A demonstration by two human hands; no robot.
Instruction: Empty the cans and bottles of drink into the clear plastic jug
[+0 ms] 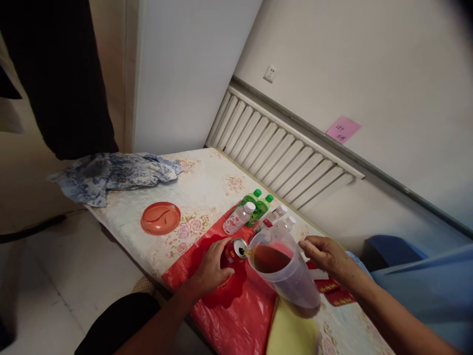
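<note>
Our partly curved left fingers [219, 246] are holding a red metal can [229, 255]; our curled right fingers [313, 244] are gripping a tilted, translucent plastic pitcher [293, 285] containing brown liquid [269, 259].

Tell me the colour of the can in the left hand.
The can in the left hand is red with a silvery top, shown in the head view.

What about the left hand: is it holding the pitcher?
No, the left hand holds the red can, beside the pitcher.
</note>
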